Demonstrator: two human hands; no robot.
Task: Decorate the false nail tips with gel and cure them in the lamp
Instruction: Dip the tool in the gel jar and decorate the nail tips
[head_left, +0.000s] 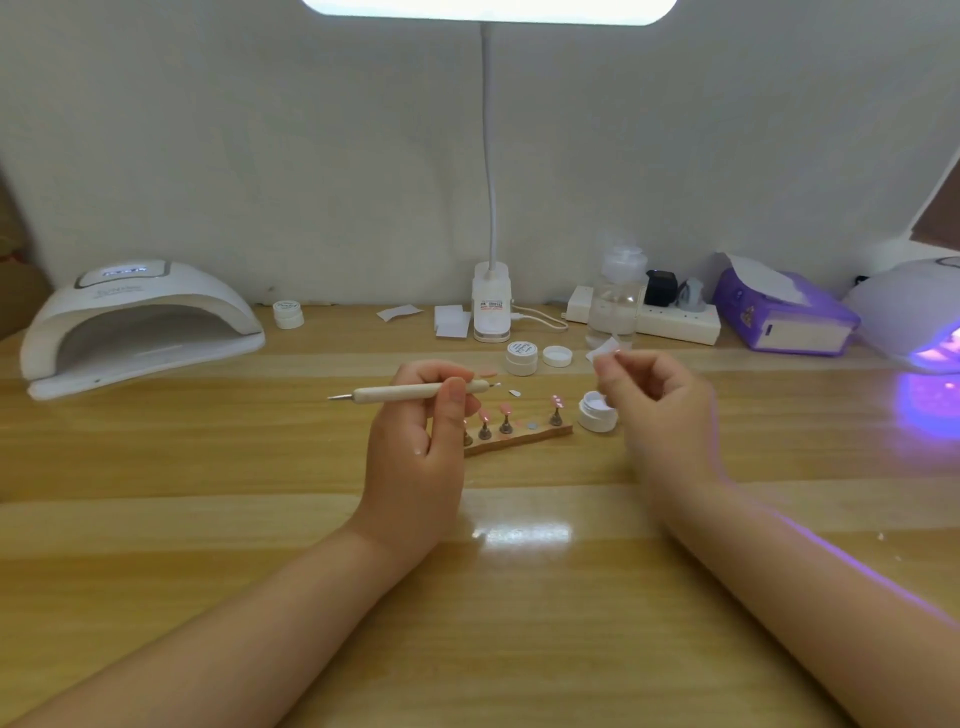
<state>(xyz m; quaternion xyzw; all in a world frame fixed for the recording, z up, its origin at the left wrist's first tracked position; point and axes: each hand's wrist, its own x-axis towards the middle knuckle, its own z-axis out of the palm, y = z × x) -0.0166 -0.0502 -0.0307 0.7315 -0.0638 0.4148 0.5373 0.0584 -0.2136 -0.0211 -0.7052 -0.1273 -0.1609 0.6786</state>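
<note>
Pink nail tips (504, 409) — upright on wooden stand (524, 435).

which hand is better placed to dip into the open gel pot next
Left, probably. The left hand already grips the cream double-ended dotting tool, its metal tip pointing toward the small open white gel pot. The right hand is nearer the pot, but its fingers pinch a small white wipe.

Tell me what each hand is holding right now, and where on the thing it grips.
The left hand grips the wooden dotting tool toward its right end. The right hand pinches a small white wipe at its edge between its fingertips.
</note>
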